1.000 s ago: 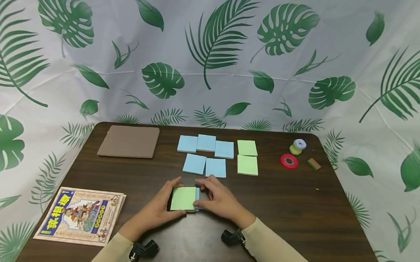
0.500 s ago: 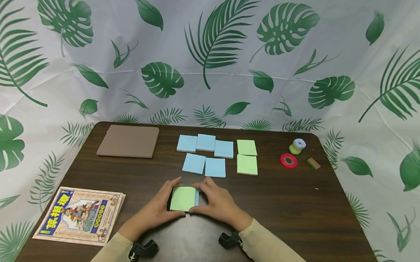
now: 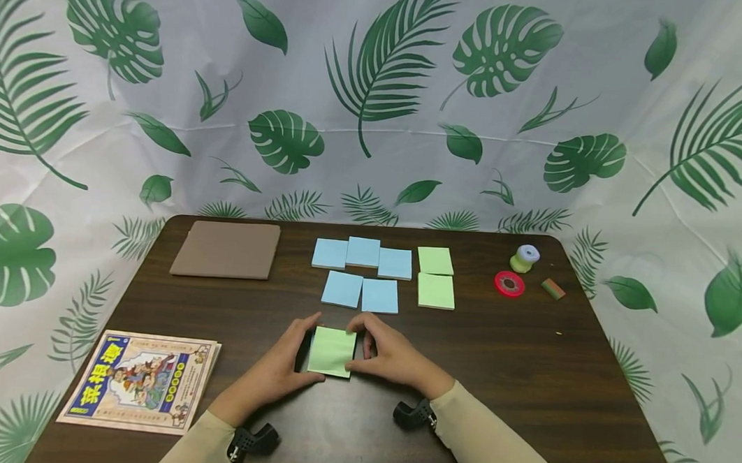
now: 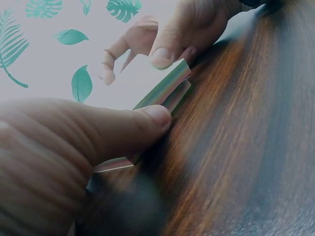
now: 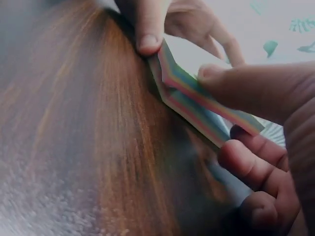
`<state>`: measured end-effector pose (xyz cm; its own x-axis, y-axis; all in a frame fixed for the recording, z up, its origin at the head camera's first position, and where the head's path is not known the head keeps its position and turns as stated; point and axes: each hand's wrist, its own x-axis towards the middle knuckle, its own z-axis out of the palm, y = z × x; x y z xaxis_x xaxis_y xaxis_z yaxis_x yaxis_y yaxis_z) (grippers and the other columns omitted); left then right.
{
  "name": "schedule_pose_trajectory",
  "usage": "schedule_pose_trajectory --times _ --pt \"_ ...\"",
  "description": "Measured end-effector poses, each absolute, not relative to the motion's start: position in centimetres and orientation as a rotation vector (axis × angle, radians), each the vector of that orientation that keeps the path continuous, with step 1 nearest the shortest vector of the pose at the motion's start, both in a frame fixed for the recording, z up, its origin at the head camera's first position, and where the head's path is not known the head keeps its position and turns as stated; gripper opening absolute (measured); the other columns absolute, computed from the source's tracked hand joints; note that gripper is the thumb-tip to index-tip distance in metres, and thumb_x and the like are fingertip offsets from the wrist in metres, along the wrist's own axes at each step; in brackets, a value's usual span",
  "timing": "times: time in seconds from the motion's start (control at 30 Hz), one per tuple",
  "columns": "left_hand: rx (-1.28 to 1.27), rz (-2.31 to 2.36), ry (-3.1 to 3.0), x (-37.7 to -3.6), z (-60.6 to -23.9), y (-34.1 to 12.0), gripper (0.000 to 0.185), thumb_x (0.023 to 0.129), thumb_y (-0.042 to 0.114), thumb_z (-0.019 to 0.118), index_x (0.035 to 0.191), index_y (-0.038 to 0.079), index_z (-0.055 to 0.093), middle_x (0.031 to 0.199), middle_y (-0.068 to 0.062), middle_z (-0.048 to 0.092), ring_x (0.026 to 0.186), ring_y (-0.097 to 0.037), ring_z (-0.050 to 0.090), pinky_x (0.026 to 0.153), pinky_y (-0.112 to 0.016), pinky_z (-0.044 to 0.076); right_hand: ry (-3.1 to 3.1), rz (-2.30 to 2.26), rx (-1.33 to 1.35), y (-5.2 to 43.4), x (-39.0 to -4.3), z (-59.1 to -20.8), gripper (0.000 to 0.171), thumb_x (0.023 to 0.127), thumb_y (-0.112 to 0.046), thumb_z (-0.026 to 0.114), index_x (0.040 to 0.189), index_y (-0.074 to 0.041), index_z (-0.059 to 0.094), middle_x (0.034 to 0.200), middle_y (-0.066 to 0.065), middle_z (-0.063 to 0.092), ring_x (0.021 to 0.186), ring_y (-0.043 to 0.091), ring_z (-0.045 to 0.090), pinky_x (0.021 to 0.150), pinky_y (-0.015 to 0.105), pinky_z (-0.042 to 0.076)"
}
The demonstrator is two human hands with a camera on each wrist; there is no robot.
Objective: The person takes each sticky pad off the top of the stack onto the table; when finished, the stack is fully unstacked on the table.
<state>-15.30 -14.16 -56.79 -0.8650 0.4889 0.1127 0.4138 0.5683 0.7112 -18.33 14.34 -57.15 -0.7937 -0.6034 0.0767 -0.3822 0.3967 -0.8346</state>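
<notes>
Near the middle of the table I hold a stack of sticky notes (image 3: 331, 352) with a light green top. My left hand (image 3: 281, 360) grips its left side, thumb at the near edge and fingers at the far edge. At the right side, my right hand (image 3: 396, 355) pinches the upper layer. In the right wrist view, that upper layer (image 5: 211, 100) bends up from the lower layer (image 5: 189, 114), leaving a gap; both have striped, multicoloured edges. The left thumb (image 4: 152, 118) presses the near edge in the left wrist view.
Several blue sticky pads (image 3: 380, 296) and two green pads (image 3: 436, 291) lie beyond my hands. A comic book (image 3: 139, 381) is at left, a brown folder-like board (image 3: 226, 250) behind it. Red ring (image 3: 509, 284), small jar-like item (image 3: 524, 258) and striped block (image 3: 553, 289) sit far right.
The green top has shifted slightly right, and the blue strip at its right side no longer shows. My right hand closed in on the right side, then moved slightly right. My left hand barely moved.
</notes>
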Motion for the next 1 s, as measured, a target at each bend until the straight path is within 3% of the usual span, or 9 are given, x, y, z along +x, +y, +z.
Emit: schedule_pose_trajectory --times 0.1,0.2,0.43,0.6,0.83,1.0 --pt "0.786 1.186 2.706 -15.4 -56.8 -14.2 0.111 0.084 0.02 0.097 0.17 0.007 0.028 0.152 -0.016 0.053 0.14 -0.032 0.058 0.112 -0.058 0.05 2.301 -1.451 -0.844 14.5 -18.7 -57.0 0.061 0.095 -0.031 0.088 0.145 -0.018 0.055 0.098 0.004 0.065 0.081 0.013 0.06 0.068 0.025 0.05" --pt "0.772 1.193 2.705 -15.4 -56.7 -14.2 0.11 0.085 0.019 0.097 0.17 0.008 0.028 0.151 -0.015 0.053 0.141 -0.032 0.057 0.113 -0.058 0.049 2.207 -1.545 -0.792 14.5 -18.8 -56.7 0.062 0.098 -0.027 0.085 0.149 -0.012 0.054 0.107 0.01 0.066 0.085 0.017 0.062 0.067 0.026 0.048" --pt "0.762 1.193 2.688 -15.6 -56.7 -14.3 0.109 0.086 0.02 0.096 0.171 0.008 0.027 0.157 -0.008 0.056 0.15 -0.031 0.051 0.122 -0.058 0.043 2.13 -1.777 -0.63 14.5 -18.4 -56.7 0.037 0.105 -0.015 0.075 0.139 -0.009 0.063 0.123 0.018 0.063 0.089 0.013 0.065 0.074 0.022 0.051" --pt "0.806 1.198 2.677 -15.5 -56.8 -14.4 0.106 0.088 0.022 0.094 0.171 0.008 0.029 0.164 0.002 0.056 0.155 -0.029 0.046 0.123 -0.058 0.041 2.159 -1.949 -0.64 15.5 -17.9 -56.9 0.026 0.105 -0.009 0.073 0.131 -0.012 0.07 0.129 0.014 0.063 0.097 0.016 0.069 0.08 0.024 0.057" --pt "0.833 1.188 2.676 -15.3 -56.9 -14.5 0.106 0.09 0.023 0.092 0.172 0.008 0.027 0.168 0.004 0.052 0.156 -0.026 0.044 0.123 -0.057 0.041 2.334 -2.038 -0.643 18.6 -17.3 -57.6 0.019 0.105 -0.005 0.072 0.123 -0.008 0.076 0.119 0.014 0.06 0.094 0.017 0.059 0.074 0.024 0.055" --pt "0.821 1.187 2.673 -15.1 -56.8 -14.5 0.105 0.091 0.022 0.092 0.172 0.01 0.027 0.168 0.007 0.051 0.155 -0.026 0.045 0.123 -0.057 0.042 2.572 -1.87 -0.602 20.9 -17.1 -57.9 0.02 0.104 -0.008 0.075 0.12 -0.019 0.079 0.117 0.004 0.065 0.096 0.013 0.059 0.078 0.023 0.054"
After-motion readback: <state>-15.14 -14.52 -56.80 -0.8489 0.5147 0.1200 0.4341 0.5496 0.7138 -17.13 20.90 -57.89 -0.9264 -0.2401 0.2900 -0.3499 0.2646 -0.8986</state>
